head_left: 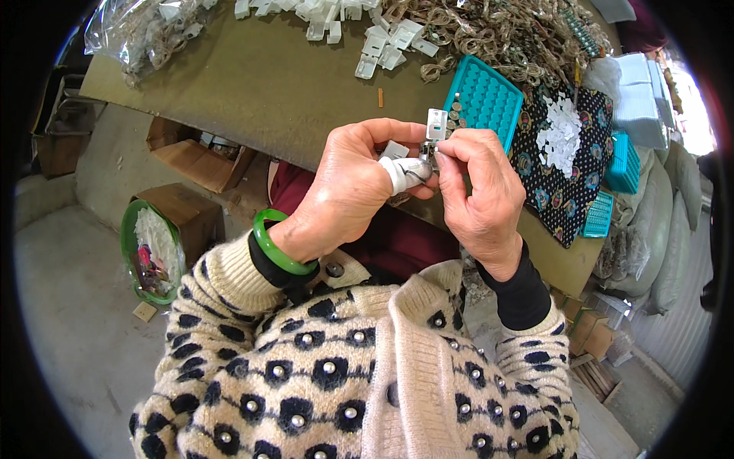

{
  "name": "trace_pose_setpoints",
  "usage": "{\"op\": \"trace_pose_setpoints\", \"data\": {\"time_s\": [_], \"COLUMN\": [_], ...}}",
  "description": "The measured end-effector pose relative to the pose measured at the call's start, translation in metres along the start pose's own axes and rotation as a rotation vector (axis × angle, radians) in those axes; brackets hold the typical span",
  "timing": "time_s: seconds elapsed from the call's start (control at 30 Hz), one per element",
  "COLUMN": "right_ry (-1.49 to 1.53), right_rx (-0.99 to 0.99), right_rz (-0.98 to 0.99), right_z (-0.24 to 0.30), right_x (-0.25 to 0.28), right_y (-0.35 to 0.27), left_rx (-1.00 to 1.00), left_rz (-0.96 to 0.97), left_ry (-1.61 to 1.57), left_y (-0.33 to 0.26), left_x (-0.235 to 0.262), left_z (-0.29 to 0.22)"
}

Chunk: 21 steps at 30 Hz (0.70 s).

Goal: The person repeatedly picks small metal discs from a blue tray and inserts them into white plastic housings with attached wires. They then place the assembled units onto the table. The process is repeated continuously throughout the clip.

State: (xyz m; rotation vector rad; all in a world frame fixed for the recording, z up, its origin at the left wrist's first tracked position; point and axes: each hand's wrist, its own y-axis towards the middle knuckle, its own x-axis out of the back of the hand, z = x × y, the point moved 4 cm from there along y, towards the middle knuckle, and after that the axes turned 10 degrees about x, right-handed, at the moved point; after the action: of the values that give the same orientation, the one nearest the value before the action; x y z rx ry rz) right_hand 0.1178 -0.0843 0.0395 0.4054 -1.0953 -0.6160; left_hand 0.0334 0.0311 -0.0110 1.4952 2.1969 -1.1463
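Observation:
In front of my chest, over the table's near edge, both hands meet at one small white plastic casing (436, 125). My left hand (329, 187) grips it between thumb and fingers; a white wrap (405, 174) covers the thumb. My right hand (485, 199) pinches at the casing's lower end, where something small and metallic shows. What exactly the right fingertips hold is mostly hidden. Just beyond the hands lies a teal ridged tray (489, 96), with several small round metal pieces (456, 111) at its left edge.
White plastic casings (390, 46) are scattered at the back, beside a heap of coiled wires (505, 34). A clear bag (145, 38) lies far left. White bits (562, 134) cover a dark patterned cloth (535, 172) at right. A green basin (130, 264) and cardboard box (200, 162) stand left.

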Motion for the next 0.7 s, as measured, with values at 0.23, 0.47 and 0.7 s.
{"op": "trace_pose_setpoints", "data": {"time_s": [0.23, 0.47, 0.7], "right_ry": [0.486, 0.564, 0.086], "right_rx": [-0.473, -0.584, -0.147], "right_rz": [-0.112, -0.173, 0.042], "right_z": [-0.011, -0.01, 0.0], "right_x": [0.004, 0.004, 0.005], "right_y": [-0.008, -0.007, 0.004], "left_rx": [0.018, -0.07, -0.029], "left_rz": [0.008, 0.001, -0.012], "left_ry": [-0.03, -0.007, 0.031], "left_y": [-0.003, -0.003, -0.003], "left_x": [0.0, 0.0, -0.006], "left_z": [-0.008, -0.019, -0.011]}}
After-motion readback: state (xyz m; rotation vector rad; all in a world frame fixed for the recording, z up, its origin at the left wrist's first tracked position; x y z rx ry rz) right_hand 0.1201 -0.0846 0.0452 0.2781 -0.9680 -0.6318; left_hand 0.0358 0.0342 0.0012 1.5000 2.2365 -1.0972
